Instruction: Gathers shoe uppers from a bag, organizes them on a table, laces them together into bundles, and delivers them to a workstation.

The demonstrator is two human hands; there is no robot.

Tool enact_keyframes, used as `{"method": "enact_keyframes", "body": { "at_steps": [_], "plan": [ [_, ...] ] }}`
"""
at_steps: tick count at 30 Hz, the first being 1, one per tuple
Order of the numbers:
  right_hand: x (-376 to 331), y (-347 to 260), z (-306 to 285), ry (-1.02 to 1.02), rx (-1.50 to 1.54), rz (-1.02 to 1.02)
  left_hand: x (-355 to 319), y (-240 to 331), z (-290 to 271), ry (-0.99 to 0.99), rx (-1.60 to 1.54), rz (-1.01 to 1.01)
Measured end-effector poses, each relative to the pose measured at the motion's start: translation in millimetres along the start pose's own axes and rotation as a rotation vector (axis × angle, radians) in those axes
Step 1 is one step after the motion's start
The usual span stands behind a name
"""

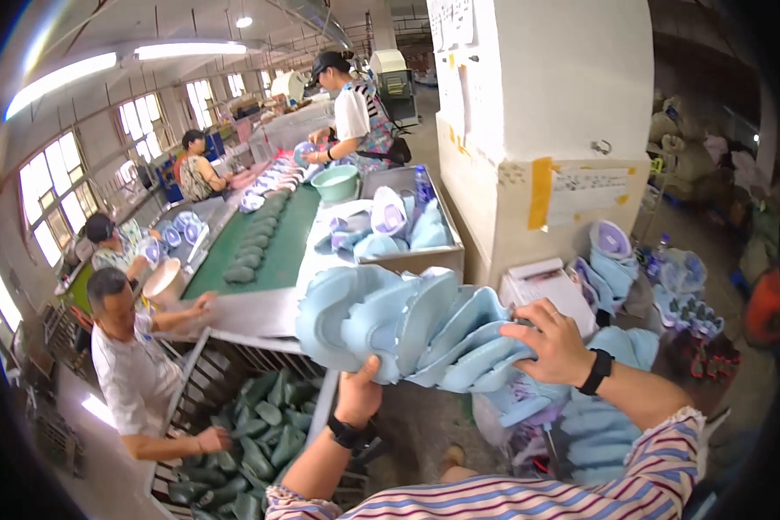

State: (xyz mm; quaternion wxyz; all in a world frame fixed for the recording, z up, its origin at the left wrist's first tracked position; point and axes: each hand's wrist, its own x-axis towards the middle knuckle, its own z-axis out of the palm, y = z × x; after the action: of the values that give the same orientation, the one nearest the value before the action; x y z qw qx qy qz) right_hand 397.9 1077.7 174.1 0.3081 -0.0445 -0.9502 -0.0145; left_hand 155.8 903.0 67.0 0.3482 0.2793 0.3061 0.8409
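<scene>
A long stack of nested light blue moulded shoe uppers (399, 325) is held up across the front of me, lying roughly sideways. My left hand (359, 400) grips it from below near its left part, with the thumb up against the pieces; its other fingers are mostly hidden under the stack. My right hand (549, 341) clasps the right end, fingers bent over the last pieces. Below my right forearm lie more stacked light blue uppers (594, 433).
A green conveyor belt (212, 273) carries a row of dark green shoe pieces. Left, a person (139, 364) reaches into a metal-railed crate (201, 347) of dark green pieces. A metal tray (449, 258) of blue and lilac parts stands ahead, beside a white pillar (572, 78). Other people work farther along.
</scene>
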Motion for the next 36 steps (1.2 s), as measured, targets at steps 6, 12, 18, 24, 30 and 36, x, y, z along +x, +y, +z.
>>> {"method": "enact_keyframes", "body": {
  "at_steps": [6,12,18,24,30,36],
  "plan": [
    [103,99,19,-0.096,0.03,-0.012,137,-7,-5,-0.011,-0.002,-0.076],
    [225,161,101,0.009,0.153,-0.029,272,31,-54,0.179,0.014,0.122],
    [324,202,218,0.198,0.279,-0.081,374,67,-127,0.231,0.136,0.255],
    [370,265,321,0.227,0.315,-0.13,480,73,-198,0.26,0.162,0.282],
    [338,325,422,-0.101,0.305,0.342,580,8,-252,0.224,0.623,0.038],
    [335,370,438,-0.322,0.436,0.528,646,-65,-321,0.507,0.335,-0.226]
  ]
}}
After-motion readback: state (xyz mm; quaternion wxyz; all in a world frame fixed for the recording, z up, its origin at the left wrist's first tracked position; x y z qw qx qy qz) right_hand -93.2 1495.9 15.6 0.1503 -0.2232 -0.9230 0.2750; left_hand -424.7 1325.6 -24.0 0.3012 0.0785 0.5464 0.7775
